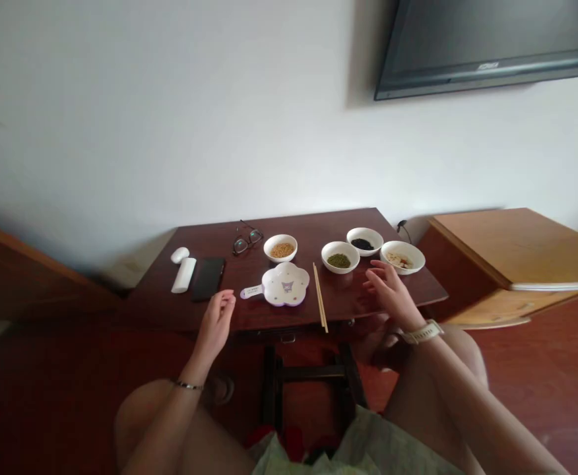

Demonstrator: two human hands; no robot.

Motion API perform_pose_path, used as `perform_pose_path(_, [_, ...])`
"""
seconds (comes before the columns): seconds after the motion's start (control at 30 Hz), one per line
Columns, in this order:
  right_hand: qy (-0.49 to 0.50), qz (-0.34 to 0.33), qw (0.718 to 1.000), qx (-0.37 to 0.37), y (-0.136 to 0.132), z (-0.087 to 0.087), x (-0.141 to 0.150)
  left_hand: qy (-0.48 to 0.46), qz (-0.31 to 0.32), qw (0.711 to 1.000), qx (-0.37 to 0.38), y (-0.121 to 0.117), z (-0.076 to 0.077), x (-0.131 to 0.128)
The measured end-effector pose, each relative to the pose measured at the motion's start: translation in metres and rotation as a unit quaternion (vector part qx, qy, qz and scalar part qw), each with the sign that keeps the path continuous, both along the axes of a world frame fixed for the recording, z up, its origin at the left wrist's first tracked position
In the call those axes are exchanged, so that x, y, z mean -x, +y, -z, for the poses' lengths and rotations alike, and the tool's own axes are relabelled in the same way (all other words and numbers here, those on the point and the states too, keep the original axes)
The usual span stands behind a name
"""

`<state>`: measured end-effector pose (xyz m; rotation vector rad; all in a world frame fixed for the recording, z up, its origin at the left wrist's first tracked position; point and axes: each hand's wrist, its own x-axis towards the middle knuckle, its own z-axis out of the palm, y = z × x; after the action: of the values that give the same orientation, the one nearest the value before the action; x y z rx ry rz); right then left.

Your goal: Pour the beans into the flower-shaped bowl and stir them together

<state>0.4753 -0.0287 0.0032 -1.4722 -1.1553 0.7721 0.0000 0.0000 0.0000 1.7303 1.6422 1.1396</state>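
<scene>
My left hand [218,315] is at the table's front edge, left of the flower-shaped dish. Its fingers are loosely bent, with nothing seen in them. My right hand [390,290] hovers at the right, fingers apart and empty, just in front of the white bowl of pale slices [416,256]. The white, purple-rimmed dish [296,290] has a handle pointing left. A pair of chopsticks [320,300] lies to its right, tips past the table edge. Beyond them stand a bowl of green beans [339,262] and a bowl of black grains [363,244]. A bowl of tan grains [282,250] sits behind the dish.
On the dark table [319,224], eyeglasses [247,241], a black phone-like slab [208,278], a white oblong case [184,275] and a white rounded object [179,254] lie at the left. A wooden cabinet [531,251] stands right; a television [487,49] hangs above.
</scene>
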Motion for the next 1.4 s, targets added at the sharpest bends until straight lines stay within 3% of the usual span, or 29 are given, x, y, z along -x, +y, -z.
perform_pose_path(0.1, [-0.006,-0.001,1.000,0.012,0.029,0.017,0.008,-0.013,0.027,0.999,0.026,0.011,0.007,-0.012])
perform_pose_path(0.23, [-0.044,0.006,0.999,0.006,0.045,0.034,0.014,-0.013,0.097,0.994,0.049,0.023,0.006,-0.015])
perform_pose_path(0.47, [-0.168,0.038,0.985,-0.013,0.060,0.035,0.019,0.016,0.150,0.987,0.051,0.045,-0.002,-0.019])
perform_pose_path(0.7, [-0.282,0.055,0.958,-0.015,0.064,0.034,0.030,0.057,0.179,0.982,0.020,0.044,0.000,-0.023])
perform_pose_path(0.97, [-0.388,0.057,0.920,-0.003,0.082,0.014,0.038,0.063,0.140,0.988,0.004,0.039,0.005,-0.004])
perform_pose_path(1.13, [-0.444,0.064,0.893,-0.042,0.089,-0.001,0.038,0.069,0.094,0.993,-0.011,0.033,0.005,0.012])
perform_pose_path(1.27, [-0.481,0.073,0.871,-0.067,0.094,0.001,0.034,0.084,0.065,0.994,-0.024,0.030,0.003,0.017])
perform_pose_path(1.4, [-0.483,0.073,0.870,-0.060,0.098,0.009,0.033,0.103,0.020,0.994,-0.033,0.031,0.003,0.021])
